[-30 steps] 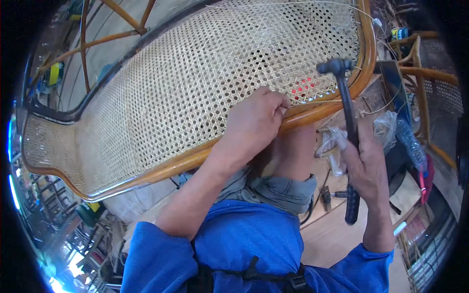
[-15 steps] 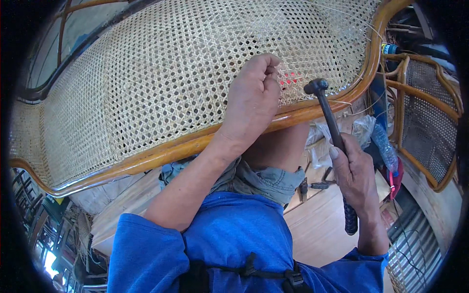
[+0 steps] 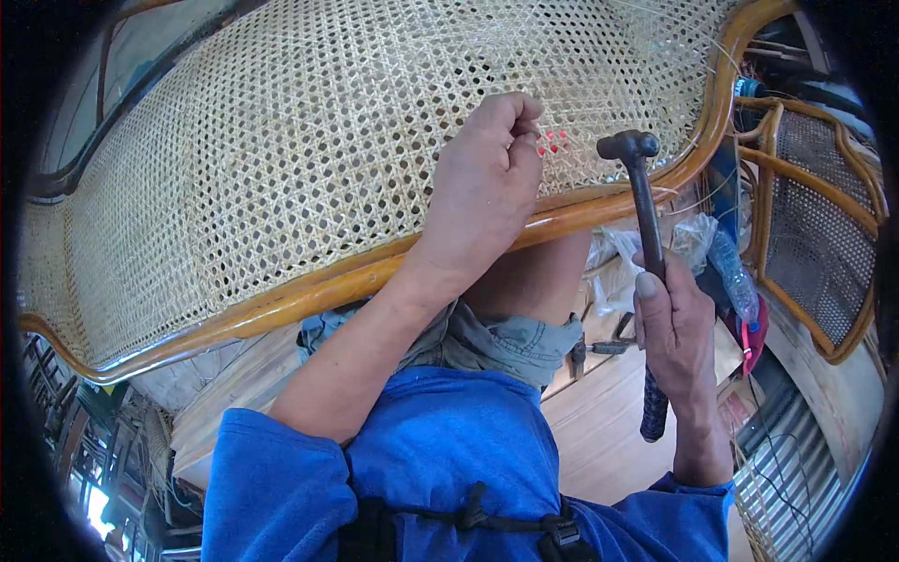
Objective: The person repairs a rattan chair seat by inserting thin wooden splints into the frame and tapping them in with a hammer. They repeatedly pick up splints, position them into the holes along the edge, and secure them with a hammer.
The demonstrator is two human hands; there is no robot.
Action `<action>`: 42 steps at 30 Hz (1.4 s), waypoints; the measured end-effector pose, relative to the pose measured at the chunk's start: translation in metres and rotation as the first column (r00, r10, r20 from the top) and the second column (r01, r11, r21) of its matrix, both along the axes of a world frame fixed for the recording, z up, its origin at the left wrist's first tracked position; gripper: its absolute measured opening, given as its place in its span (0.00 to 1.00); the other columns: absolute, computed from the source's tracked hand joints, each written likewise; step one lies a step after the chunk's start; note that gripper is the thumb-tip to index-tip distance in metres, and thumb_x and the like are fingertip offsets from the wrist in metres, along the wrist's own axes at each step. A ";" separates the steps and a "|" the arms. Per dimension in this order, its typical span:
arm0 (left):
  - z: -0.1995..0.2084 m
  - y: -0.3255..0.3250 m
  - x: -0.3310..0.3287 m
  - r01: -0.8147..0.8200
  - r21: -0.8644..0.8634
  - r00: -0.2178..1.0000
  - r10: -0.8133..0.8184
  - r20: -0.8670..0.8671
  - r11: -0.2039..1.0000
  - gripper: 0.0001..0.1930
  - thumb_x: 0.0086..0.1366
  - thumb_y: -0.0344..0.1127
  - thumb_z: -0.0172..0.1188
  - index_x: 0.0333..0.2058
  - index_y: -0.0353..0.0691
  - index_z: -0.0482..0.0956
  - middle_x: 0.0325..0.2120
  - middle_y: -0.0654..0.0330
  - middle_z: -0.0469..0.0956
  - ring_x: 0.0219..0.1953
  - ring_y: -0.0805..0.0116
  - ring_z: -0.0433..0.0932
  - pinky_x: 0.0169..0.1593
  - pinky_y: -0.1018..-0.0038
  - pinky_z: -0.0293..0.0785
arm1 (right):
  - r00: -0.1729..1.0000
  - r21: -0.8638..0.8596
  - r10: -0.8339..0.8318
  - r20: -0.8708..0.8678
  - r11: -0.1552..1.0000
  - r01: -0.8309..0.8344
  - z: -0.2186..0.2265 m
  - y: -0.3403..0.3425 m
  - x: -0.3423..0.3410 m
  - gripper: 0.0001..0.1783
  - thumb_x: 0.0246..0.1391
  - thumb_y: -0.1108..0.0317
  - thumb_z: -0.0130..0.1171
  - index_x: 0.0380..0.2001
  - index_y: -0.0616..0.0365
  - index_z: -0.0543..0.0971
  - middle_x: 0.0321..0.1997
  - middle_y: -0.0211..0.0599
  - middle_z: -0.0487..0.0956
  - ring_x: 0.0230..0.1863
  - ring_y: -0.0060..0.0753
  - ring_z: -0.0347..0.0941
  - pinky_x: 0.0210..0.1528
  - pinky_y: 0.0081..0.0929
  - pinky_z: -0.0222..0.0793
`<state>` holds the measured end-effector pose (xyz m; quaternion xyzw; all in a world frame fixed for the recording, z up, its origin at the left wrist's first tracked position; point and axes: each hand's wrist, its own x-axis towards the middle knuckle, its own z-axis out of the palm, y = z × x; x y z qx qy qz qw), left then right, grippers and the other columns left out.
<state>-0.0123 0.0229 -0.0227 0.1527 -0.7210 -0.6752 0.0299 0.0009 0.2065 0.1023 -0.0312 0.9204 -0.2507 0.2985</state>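
A large panel of woven cane webbing (image 3: 309, 140) in a curved, varnished wooden frame (image 3: 356, 278) lies across my lap. My left hand (image 3: 487, 178) rests over the cane near the frame's front rail, its fingers curled and pinched together; whatever is between them is hidden or too small to name. Small red spots show on the weave beside those fingertips. My right hand (image 3: 676, 323) is wrapped round the handle of a dark hammer (image 3: 646, 211). The hammer stands nearly upright, its head raised above the right part of the front rail, to the right of my left hand.
At the right stands another cane-panelled wooden frame (image 3: 813, 225). Near my right hand are a clear plastic bottle (image 3: 733, 276) and crumpled plastic bags (image 3: 693, 239). Dark hand tools (image 3: 609, 347) lie on the wooden boards (image 3: 609, 421) beside my leg. Loose cane strands stick out around the panel's right edge.
The hammer's head has swung slightly up and to the right, and its handle end has moved left. My left hand stays at nearly the same spot, still pinched.
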 end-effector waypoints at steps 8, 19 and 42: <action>0.011 0.011 0.007 0.370 -0.582 0.900 -0.434 0.033 0.724 0.09 0.57 0.33 0.56 0.37 0.42 0.76 0.36 0.55 0.75 0.31 0.55 0.77 0.33 0.64 0.75 | 0.968 -0.260 -0.228 -0.108 0.946 0.193 -0.024 0.024 0.030 0.17 0.62 0.59 0.47 0.44 0.63 0.69 0.17 0.24 0.65 0.16 0.13 0.61 0.18 0.13 0.56; 0.009 -0.002 -0.054 0.687 -0.650 0.487 -0.870 0.078 0.326 0.08 0.59 0.36 0.52 0.32 0.37 0.72 0.31 0.49 0.71 0.35 0.47 0.73 0.39 0.59 0.70 | 0.994 -0.205 -0.109 0.007 0.973 0.108 -0.068 0.022 0.120 0.14 0.55 0.65 0.54 0.43 0.59 0.71 0.32 0.47 0.76 0.29 0.47 0.74 0.31 0.35 0.69; 0.045 -0.120 0.022 -0.017 0.541 0.972 -0.114 0.207 0.841 0.14 0.65 0.44 0.50 0.36 0.38 0.75 0.27 0.66 0.70 0.19 0.83 0.59 0.21 0.86 0.56 | 0.876 -0.578 -0.395 -0.278 0.797 0.176 -0.066 -0.045 0.052 0.05 0.51 0.75 0.58 0.33 0.60 0.76 0.30 0.36 0.76 0.32 0.29 0.72 0.36 0.24 0.67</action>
